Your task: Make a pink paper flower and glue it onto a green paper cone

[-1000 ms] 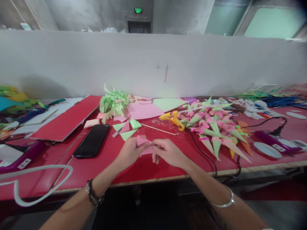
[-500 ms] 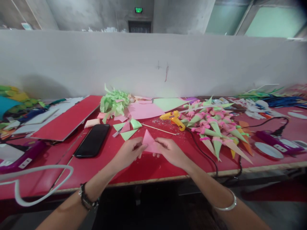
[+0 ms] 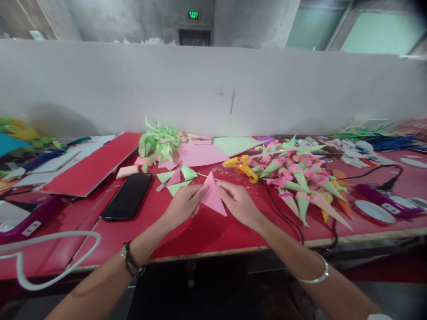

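A pink paper triangle [image 3: 213, 198] is held between my two hands, its point toward the wall, just over the red table near its front edge. My left hand [image 3: 187, 202] pinches its left side between thumb and fingers. On the opposite side, my right hand [image 3: 238, 202] is closed on the paper's edge, with some fingertips hidden behind it. Beyond my left hand lie green and pink paper pieces [image 3: 173, 178]. Past my right hand, a yellow hot glue gun [image 3: 243, 166] rests on its side.
To the right is a heap of green and pink paper cones [image 3: 296, 173]. A black phone [image 3: 128, 197] lies on the left, near a red board [image 3: 95, 164]. Crumpled green paper [image 3: 160, 142] sits at the back. The glue gun's cord [image 3: 278, 204] runs over the front edge [image 3: 233, 253].
The pink paper has turned and lifted slightly between my hands, so more of its face shows. My left hand has shifted right and my fingers have a new hold.
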Tool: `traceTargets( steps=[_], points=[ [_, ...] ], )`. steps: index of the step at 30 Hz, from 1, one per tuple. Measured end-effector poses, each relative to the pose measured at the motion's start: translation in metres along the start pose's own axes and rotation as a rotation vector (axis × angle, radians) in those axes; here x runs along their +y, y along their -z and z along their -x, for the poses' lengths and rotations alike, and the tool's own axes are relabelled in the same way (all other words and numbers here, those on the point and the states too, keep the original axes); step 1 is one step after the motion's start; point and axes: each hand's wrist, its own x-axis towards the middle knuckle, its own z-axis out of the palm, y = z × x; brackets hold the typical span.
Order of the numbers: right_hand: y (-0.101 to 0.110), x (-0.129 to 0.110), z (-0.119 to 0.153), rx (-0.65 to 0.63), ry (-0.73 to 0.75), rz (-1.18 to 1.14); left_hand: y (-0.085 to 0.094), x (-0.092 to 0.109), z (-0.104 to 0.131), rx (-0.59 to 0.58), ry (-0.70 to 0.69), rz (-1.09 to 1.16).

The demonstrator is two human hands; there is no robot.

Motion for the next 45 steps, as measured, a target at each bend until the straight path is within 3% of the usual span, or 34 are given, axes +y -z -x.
traceTargets(
  steps=[4,9,14,21,28,36,45],
  points=[
    [0.013,-0.001,-0.005,-0.099,0.153,0.093,0.010,-0.007,-0.015,0.016,0.013,-0.019],
    [0.024,-0.001,-0.015,-0.243,0.258,0.253,0.021,-0.018,-0.030,-0.064,-0.033,0.030],
    [0.019,0.008,-0.028,-0.283,0.310,0.110,0.019,-0.031,-0.033,-0.074,-0.004,0.127],
    [0.002,0.032,-0.032,-0.193,0.122,-0.183,0.001,-0.036,-0.026,-0.134,0.036,0.172],
    [-0.004,0.037,-0.027,-0.174,-0.121,-0.326,-0.005,-0.035,-0.021,-0.216,0.085,0.196],
    [-0.006,0.039,-0.026,-0.105,-0.152,-0.254,-0.006,-0.036,-0.019,-0.251,0.012,0.139],
    [-0.005,0.035,-0.023,-0.069,-0.222,-0.325,-0.008,-0.036,-0.020,-0.320,0.143,0.250]
  ],
)
